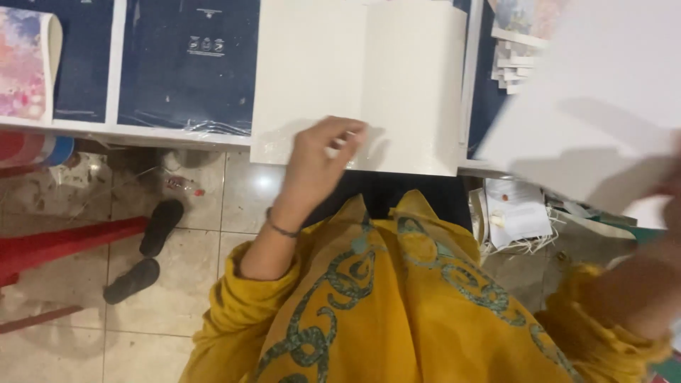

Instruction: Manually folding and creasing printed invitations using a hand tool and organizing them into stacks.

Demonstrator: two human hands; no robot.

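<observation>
Here the left hand (323, 152) pinches a thin white stick (339, 145) on a glossy white sheet (397, 85); right fingers unclear

A folded board (358, 81) lies on the table (142, 133) at the upper centre of the frame, with the left hand (323, 152) resting on its near edge and a flat sheet (181, 64) beside it to the left. At the upper right a large sheet (596, 99) is held up by the right hand (674, 184) at the frame's right edge, in front of a stack of small boards (514, 67). Below the table edge, a pair of sandals (145, 248) lies on the floor (142, 340) at the left, and a bag of papers (518, 213) sits at the lower right of the board.
</observation>
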